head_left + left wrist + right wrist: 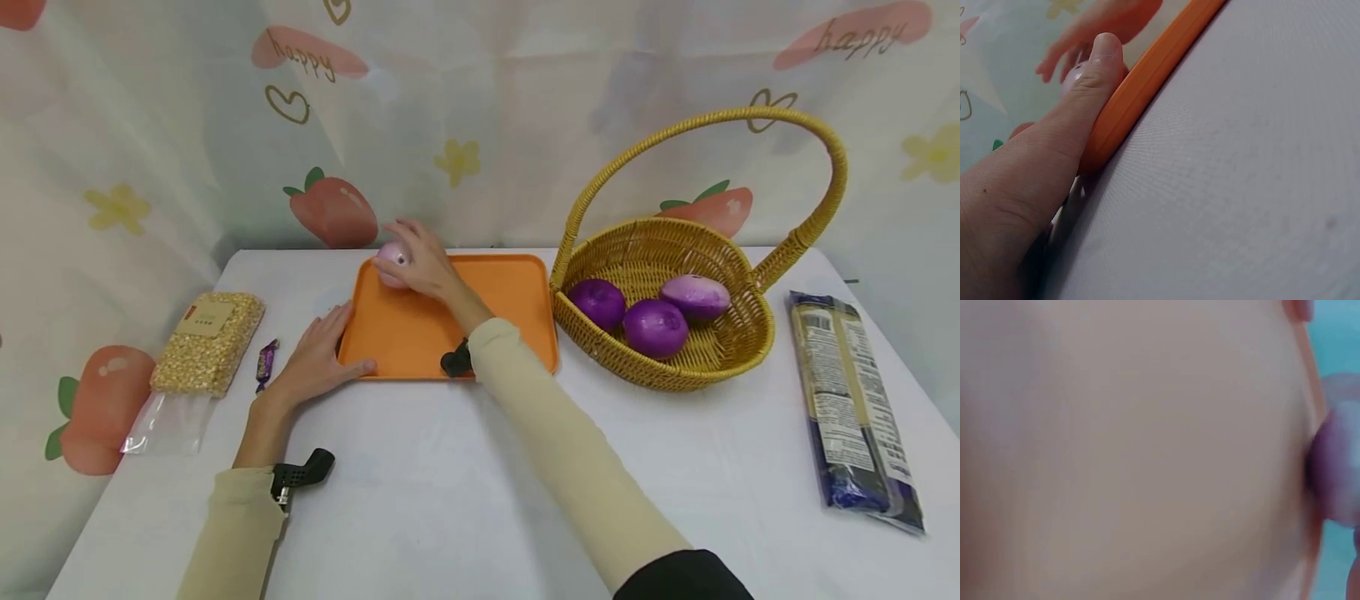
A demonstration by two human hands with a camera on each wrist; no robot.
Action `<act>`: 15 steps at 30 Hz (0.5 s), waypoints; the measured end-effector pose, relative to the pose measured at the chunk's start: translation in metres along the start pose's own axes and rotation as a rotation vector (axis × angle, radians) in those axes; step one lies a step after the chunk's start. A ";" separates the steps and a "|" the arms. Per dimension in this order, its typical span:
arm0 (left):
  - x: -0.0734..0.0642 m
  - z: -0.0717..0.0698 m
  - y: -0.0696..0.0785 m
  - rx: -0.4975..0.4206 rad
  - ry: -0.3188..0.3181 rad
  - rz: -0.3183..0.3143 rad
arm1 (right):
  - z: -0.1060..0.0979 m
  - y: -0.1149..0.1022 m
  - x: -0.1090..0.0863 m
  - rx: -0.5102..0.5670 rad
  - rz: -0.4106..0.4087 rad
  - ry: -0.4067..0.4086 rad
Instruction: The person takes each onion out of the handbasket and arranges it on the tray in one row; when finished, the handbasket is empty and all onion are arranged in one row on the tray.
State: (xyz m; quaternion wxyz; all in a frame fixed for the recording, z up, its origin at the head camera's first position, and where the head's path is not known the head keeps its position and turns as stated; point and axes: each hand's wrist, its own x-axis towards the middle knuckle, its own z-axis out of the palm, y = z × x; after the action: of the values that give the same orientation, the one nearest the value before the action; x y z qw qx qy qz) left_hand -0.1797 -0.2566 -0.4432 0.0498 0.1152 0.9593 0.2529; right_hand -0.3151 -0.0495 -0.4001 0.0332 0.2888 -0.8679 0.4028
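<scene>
In the head view my right hand (431,265) reaches over the far left corner of an orange tray (420,354). Its fingers and thumb hold a pale purple, onion-like vegetable (393,258) with a dark spot on top. The right wrist view catches its purple side (1335,465) at the edge, against the tray's rim. At the tray's near left corner, my left hand (318,358) spreads its fingers along the left rim, thumb at the front edge. In the left wrist view the straight thumb (1094,75) overlaps the tray's side wall (1141,94).
A tall-handled wicker basket (757,350) stands right of the tray, with purple vegetables (656,327) inside. Far right lies a dark blue packet (851,408). To the left are a bag of yellow grain (210,346) and a small purple-wrapped sweet (266,364). A printed curtain (510,125) hangs behind.
</scene>
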 end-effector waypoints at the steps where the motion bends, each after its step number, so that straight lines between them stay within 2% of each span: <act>1: 0.001 0.000 0.000 0.002 0.000 0.003 | -0.005 -0.004 0.001 -0.002 -0.026 0.010; 4: 0.000 0.000 0.000 0.007 -0.001 0.003 | -0.024 -0.024 0.000 0.036 -0.149 0.029; 7: -0.004 -0.001 -0.002 0.010 0.001 -0.018 | -0.046 -0.048 -0.015 0.141 -0.311 0.017; 11: -0.007 0.000 -0.001 0.000 -0.004 -0.023 | -0.077 -0.064 -0.058 0.285 -0.516 0.016; 13: -0.006 0.000 0.000 -0.003 -0.007 -0.009 | -0.090 -0.064 -0.081 0.330 -0.576 0.047; 15: -0.004 0.000 0.002 -0.006 -0.005 0.001 | -0.101 -0.061 -0.101 0.357 -0.600 0.082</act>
State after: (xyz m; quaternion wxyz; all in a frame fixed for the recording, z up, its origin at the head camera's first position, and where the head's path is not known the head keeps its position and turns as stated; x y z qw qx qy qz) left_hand -0.1757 -0.2557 -0.4424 0.0523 0.1159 0.9584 0.2554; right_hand -0.2167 0.0401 -0.3199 0.1340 0.5156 -0.6583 0.5318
